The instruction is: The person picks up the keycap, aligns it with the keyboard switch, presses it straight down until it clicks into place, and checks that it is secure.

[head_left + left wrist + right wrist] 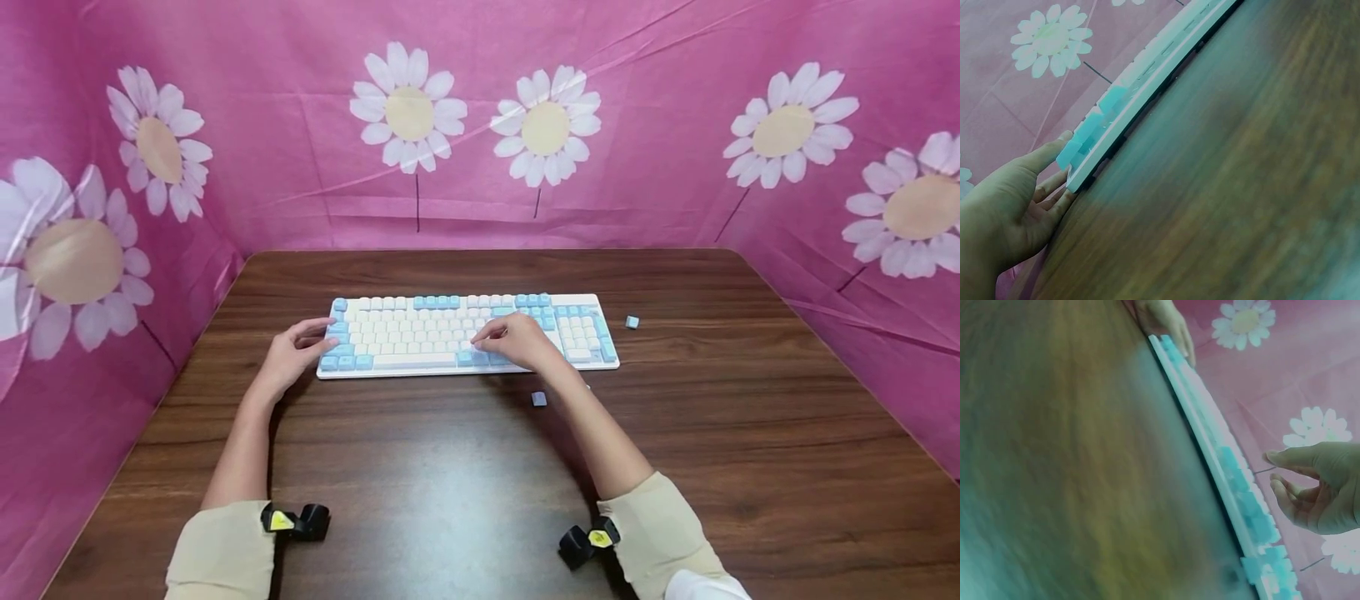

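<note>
your left forearm (243,446) and right forearm (600,425) both reach forward, slanting inward, with the hands well apart. your left hand (287,360) turns to your right, its thumb and fingers stretched out, parted by a clear gap. your right hand (520,340) points to your left, back upward, thumb and fingertips drawn near each other; from the right wrist view a narrow gap shows between the foremost tips, while the other fingers bend toward the palm.

A pink cloth (285,142) hung behind the brown table (420,467) and along its sides. White daisies (409,114) patterned it: two beyond the table's far edge, two left, two right.
</note>
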{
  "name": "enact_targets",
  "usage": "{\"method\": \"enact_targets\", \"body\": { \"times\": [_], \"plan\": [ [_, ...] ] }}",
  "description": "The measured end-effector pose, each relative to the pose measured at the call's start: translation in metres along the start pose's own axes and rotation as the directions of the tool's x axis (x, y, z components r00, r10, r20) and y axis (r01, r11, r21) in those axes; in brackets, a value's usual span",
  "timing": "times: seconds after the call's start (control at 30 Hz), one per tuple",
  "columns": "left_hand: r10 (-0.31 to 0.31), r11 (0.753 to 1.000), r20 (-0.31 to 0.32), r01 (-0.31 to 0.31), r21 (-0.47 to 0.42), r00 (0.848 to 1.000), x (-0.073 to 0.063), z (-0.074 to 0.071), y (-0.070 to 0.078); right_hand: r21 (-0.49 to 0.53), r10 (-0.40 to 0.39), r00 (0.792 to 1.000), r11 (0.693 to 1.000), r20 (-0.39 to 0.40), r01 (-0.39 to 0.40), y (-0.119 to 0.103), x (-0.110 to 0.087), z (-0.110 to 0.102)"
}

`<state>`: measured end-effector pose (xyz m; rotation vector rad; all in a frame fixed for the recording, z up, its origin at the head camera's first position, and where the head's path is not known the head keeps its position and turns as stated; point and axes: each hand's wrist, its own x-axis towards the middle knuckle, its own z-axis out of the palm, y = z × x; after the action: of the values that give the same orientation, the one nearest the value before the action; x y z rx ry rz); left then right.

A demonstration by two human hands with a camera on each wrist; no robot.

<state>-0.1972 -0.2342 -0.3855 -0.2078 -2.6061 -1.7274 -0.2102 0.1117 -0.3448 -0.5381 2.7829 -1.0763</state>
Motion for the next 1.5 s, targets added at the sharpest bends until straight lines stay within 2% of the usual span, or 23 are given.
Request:
{"method": "enact_targets", "body": {
  "times": [0.23,0.63,0.77,1.0,1.17,1.4,1.5],
  "plan": [
    [0.008,1.000,-0.008,-0.008,0.003,1.000,0.008,-0.001,-0.020,-0.031,-0.014,0.999,0.999,-0.033,0.013,0.002,-0.012,-0.023],
    [0.005,1.000,-0.011,-0.005,0.000,1.000,0.011,0.001,-0.021,-0.110,-0.024,0.998,0.994,-0.050,0.019,0.020,-0.046,-0.047],
    [0.005,1.000,-0.011,-0.005,-0.005,1.000,0.011,0.001,-0.022,-0.122,-0.053,0.997,0.991,-0.048,0.047,0.027,-0.057,-0.048],
    [-0.003,1.000,-0.009,0.003,-0.002,1.000,0.010,0.000,-0.021,-0.107,-0.052,0.999,0.993,-0.005,0.051,0.040,-0.070,-0.044],
    [0.000,1.000,-0.015,0.000,0.002,1.000,0.010,0.000,-0.021,-0.106,-0.058,0.998,0.992,0.030,0.061,0.047,-0.074,-0.038],
    [0.005,1.000,-0.021,-0.005,0.002,1.000,0.008,0.001,-0.022,-0.067,-0.058,0.991,0.996,0.118,0.067,0.053,-0.077,-0.030],
    [0.004,1.000,-0.023,-0.004,0.000,1.000,0.008,0.000,-0.023,-0.072,-0.075,0.989,0.994,0.125,0.085,0.054,-0.077,-0.028]
  ]
}}
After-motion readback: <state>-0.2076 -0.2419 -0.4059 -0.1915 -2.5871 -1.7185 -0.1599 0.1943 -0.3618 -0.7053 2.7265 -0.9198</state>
